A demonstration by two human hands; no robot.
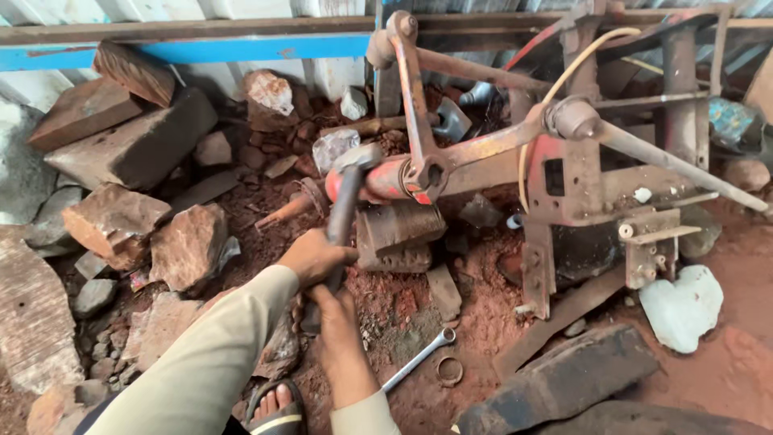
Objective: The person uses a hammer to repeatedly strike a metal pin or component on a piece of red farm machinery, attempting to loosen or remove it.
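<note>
Both my hands grip the dark handle of a hammer (341, 211). My left hand (316, 256) sits higher on the handle, my right hand (332, 310) just below it. The hammer's grey head (357, 156) rests against the end of a rusty red cylinder (386, 179) that belongs to a rusted metal frame (564, 173). A worn metal block (398, 234) sits under the cylinder.
A spanner (419, 357) and a metal ring (449, 371) lie on the red earth near my right arm. Broken stones (187, 244) are piled on the left, a white stone (684, 306) on the right. A dark slab (564, 383) lies at the front. My sandalled foot (276, 407) is below.
</note>
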